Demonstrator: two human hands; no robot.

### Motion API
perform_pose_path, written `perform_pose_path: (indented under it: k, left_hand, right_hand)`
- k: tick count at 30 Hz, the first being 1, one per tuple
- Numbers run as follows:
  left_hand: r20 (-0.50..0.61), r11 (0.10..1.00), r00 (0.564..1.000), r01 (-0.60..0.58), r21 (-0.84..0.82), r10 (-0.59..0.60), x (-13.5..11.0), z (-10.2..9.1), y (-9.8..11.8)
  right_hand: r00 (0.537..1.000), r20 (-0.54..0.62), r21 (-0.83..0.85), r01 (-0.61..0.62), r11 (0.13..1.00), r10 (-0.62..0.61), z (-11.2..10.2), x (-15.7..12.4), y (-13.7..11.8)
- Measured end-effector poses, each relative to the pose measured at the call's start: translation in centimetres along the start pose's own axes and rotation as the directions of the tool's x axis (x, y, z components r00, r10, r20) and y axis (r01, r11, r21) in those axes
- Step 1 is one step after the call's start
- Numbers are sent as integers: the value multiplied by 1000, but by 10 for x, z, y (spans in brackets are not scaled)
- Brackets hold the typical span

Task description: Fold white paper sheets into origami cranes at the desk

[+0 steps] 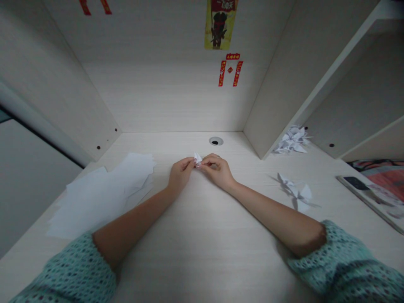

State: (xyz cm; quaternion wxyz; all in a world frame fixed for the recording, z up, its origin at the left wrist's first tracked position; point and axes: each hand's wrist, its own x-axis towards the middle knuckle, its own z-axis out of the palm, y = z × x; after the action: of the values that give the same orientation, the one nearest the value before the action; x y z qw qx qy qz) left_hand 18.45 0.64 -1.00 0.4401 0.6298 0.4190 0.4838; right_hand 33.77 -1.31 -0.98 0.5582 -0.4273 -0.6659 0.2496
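Pale desk (pixel 202 235) under everything. Overlapping white sheets (pixel 104 193) spread at 8 to 9 o'clock. Left hand (pixel 180 173) and right hand (pixel 221 172) meet near dial centre, fingers of both pinched narrow. Folded-paper heap (pixel 292 141) at 3 o'clock; loose folded pieces (pixel 305 193) between 3 and 4. Smallest: little folded paper (pixel 197 158), dial centre, held between both hands' fingertips.

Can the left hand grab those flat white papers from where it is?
Probably yes: the left hand is near the white sheets, and nothing stands between them. It would likely need to let go of the small folded paper first.
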Motion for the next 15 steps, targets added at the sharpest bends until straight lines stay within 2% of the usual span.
perform_pose_path:
  k: [5,10,15]
  left_hand:
    - [-14,1000,1000,15,-27,-15,0,1,-1]
    - [-21,999,1000,6,-52,-7,1,1,0]
    - [-8,997,1000,2,-80,-2,1,1,1]
  right_hand:
    - [997,-3,33,-82,996,82,0,1,1]
    - [998,11,100,-71,992,70,0,2,2]
    - [993,-45,82,-105,991,109,2,1,2]
